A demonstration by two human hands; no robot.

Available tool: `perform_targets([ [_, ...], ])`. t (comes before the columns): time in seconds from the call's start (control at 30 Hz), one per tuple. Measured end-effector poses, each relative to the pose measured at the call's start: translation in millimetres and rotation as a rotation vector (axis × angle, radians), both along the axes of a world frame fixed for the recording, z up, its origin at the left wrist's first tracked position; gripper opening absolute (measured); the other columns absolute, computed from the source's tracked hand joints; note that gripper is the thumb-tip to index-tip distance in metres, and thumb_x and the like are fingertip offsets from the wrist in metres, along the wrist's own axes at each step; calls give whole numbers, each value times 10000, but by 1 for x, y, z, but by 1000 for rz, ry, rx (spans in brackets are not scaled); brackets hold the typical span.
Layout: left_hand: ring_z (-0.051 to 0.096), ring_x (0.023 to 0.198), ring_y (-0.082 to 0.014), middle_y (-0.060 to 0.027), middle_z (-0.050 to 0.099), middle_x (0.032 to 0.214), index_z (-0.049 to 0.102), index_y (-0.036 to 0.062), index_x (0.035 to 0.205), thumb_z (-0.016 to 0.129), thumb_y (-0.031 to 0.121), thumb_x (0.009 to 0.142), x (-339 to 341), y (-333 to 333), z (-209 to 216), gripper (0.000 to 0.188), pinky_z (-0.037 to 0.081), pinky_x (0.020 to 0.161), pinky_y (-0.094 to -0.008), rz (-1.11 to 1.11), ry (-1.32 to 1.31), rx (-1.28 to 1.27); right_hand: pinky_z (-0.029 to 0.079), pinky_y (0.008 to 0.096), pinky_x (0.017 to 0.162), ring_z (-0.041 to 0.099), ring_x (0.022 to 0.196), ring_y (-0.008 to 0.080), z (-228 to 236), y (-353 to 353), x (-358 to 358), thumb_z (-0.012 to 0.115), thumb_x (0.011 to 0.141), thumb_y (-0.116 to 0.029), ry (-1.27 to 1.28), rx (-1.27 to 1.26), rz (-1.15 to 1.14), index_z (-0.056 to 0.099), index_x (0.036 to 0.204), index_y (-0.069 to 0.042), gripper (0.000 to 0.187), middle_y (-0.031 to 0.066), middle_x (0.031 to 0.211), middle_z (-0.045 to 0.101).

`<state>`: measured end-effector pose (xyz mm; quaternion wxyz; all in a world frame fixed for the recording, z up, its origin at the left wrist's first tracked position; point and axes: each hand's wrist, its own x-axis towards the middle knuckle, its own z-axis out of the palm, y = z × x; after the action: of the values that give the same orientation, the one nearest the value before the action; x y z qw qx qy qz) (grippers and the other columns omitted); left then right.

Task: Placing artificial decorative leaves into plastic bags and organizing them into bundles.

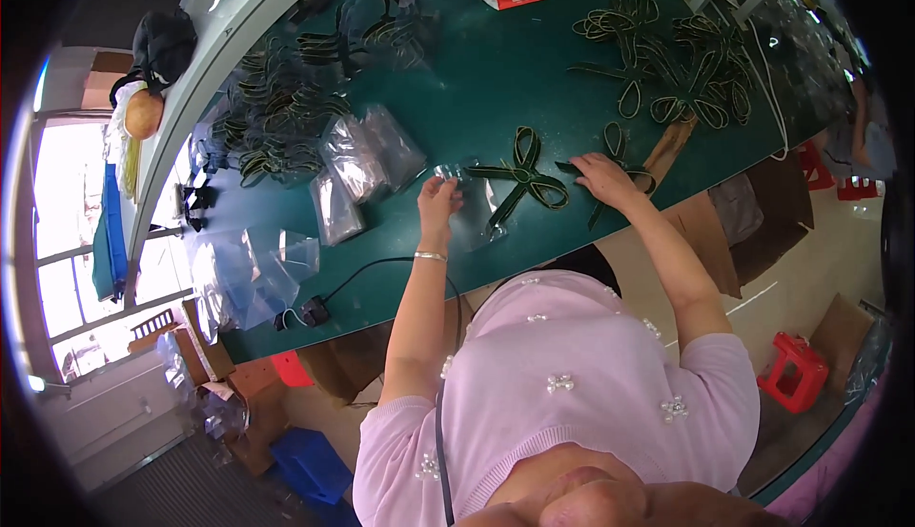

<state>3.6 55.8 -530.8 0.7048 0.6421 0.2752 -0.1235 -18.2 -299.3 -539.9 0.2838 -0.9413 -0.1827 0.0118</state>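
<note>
My left hand [439, 205] pinches the edge of a clear plastic bag [484, 226] lying on the green table. Partly over that bag rests a dark green ribbon bow [527, 175] with gold edging, its loops and tails spread out. To its right, my right hand [607, 182] is closed over a second ribbon bow [615, 138] of the same kind. The palm and fingers cover the middle of this bow; a loop and tails stick out around them.
More bows [681, 70] lie heaped at the far right. Bagged bows [276, 112] are piled at the far left, beside stacks of clear bags [367, 160]. Loose plastic bags [253, 274] and a black cable [376, 262] are near the left front edge. A red stool [796, 372] stands on the floor.
</note>
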Motion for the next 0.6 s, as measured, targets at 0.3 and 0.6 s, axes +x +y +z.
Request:
perform_targets([
  [0.3,636,758,-124,-27,647,885,569,41,1085,662,31,835,-1,0,-6,266,509,640,-228,19,-78,-116,489,420,801,607,912,356,100,54,19,621,862,-113,105,246,59,625,1158,-38,305,157,960,623],
  [0.6,685,846,-202,-123,668,1050,578,-39,1116,590,-88,805,3,-1,-13,315,571,734,-263,73,-59,-257,495,425,822,617,952,357,18,174,51,653,818,-122,137,249,139,652,1112,-31,308,163,993,651],
])
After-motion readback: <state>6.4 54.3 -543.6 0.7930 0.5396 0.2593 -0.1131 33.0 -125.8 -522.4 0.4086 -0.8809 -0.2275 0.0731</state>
